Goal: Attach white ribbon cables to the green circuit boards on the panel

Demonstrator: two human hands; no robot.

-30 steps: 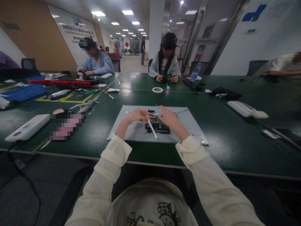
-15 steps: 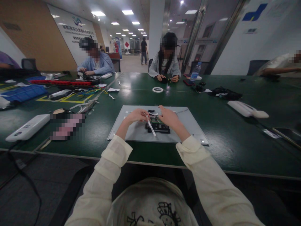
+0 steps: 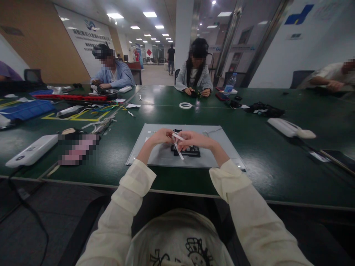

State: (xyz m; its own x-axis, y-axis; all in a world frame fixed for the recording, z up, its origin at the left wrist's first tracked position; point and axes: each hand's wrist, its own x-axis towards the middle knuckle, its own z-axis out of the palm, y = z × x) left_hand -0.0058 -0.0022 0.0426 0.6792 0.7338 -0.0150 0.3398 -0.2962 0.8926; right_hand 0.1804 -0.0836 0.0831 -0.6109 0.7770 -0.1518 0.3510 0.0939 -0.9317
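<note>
A grey flat panel (image 3: 158,161) lies on the green table in front of me, with a black frame (image 3: 192,152) and electronic parts on its middle. My left hand (image 3: 163,136) pinches a thin white strip (image 3: 178,148) that slants down over the black frame. My right hand (image 3: 191,139) is beside it, fingers bent around the strip's upper part, where a white piece crosses. Whether the right fingers grip the strip is hard to make out. The circuit board is mostly hidden under my right hand.
A white tape roll (image 3: 185,105) lies beyond the panel. White power banks (image 3: 32,150) rest at left and right, a blue tray (image 3: 29,110) at far left, and a bottle (image 3: 230,85) at the back. Several people sit around the green table (image 3: 111,170).
My right hand has moved left and nearer from the board's upper right, and its fingers are now at the strip by my left hand. The left hand has hardly moved.
</note>
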